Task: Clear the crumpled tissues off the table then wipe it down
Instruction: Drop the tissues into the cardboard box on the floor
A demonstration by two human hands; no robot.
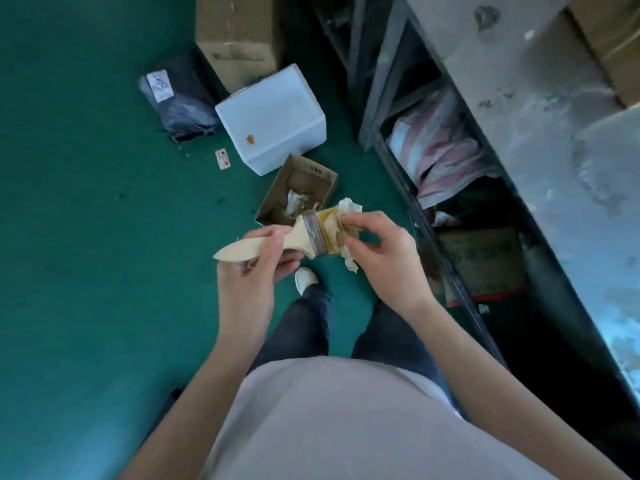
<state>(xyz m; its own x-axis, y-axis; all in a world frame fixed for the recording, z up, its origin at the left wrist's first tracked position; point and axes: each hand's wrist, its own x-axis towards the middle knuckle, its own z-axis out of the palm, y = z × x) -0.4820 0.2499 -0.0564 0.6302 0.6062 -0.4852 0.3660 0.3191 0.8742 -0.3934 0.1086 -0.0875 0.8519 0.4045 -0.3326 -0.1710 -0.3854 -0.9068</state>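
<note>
Head view, item: our left hand [252,268] grips brush [298,235], right hand [377,247] pinches tissue [349,206] round bristles; we should squeeze tipward over box [298,192].

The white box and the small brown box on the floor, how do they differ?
The white box is closed and smooth, with an orange spot on its top; the small brown box is open cardboard with crumpled paper inside. The white box looks larger and lies farther from the person's feet. Both stand on the green floor, close together.
</note>
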